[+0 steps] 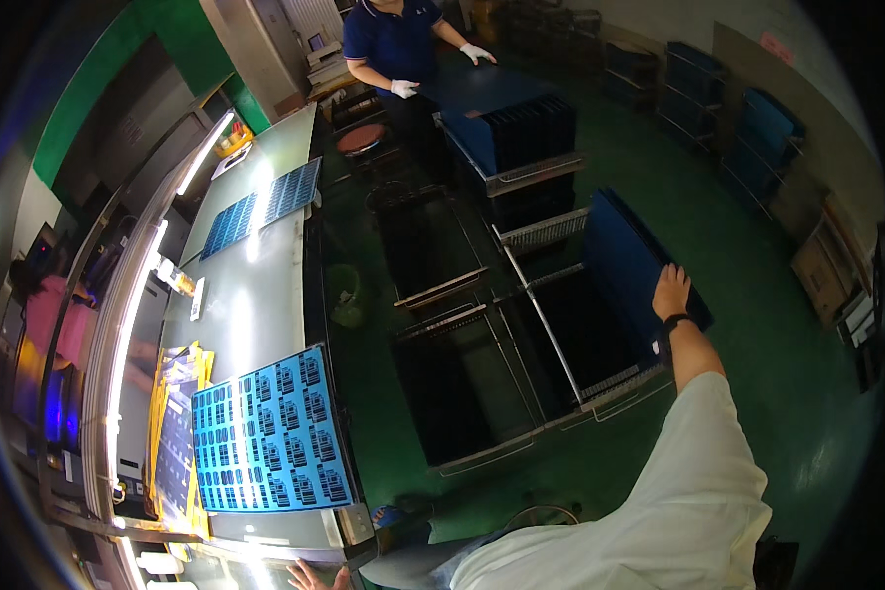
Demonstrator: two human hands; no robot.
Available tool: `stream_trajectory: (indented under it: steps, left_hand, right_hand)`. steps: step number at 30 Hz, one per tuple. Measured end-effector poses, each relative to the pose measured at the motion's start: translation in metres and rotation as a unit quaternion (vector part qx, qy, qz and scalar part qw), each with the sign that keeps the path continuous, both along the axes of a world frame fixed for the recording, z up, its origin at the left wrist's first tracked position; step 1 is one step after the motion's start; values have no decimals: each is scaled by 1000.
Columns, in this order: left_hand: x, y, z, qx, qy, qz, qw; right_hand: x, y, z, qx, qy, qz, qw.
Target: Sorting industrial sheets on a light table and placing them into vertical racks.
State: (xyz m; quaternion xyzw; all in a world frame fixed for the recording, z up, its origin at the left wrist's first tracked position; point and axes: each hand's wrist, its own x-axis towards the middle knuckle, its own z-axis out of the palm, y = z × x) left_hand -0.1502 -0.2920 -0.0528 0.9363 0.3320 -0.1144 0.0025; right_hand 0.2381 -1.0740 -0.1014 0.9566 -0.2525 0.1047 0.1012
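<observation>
left hand (313, 576) at 6 o'clock is mostly chopped off by the bottom edge, and the right hand (671, 292) hides its own fingertips against the blue panels (624, 261).

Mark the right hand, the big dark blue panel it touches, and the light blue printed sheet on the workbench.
right hand (671, 292), head view, back of the hand
big dark blue panel (624, 251), head view, flat face
light blue printed sheet (270, 433), head view, centre

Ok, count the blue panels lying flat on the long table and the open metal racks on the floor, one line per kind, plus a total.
Blue panels on the table: 3 (near one, two far ones)
Open metal racks on the floor: 3 ()
Total: 6
The right hand rests on a further blue panel standing in the right rack, not counted.
</observation>
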Motion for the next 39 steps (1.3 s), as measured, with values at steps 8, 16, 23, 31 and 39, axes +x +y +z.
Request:
stream_trajectory:
  steps: [8, 16, 23, 31, 39]
  left_hand:
    - [3, -3, 5, -98, -44, -4, 994]
    - [-10, 14, -15, -132, -108, 14, 985]
    - [13, -10, 10, -110, -56, 65, 990]
    - [8, -19, 12, -94, -55, 91, 990]
    - [26, -49, 50, -105, -19, 108, 988]
  right_hand:
    - [-14, 11, -31, -48, -86, 28, 995]
    - [3, 10, 2, 220, -65, -53, 972]
    - [7, -19, 23, 108, -91, -72, 987]
    - [-4, -23, 186, 87, -113, -28, 989]
    - [-37, 27, 242, 620, -328, 161, 694]
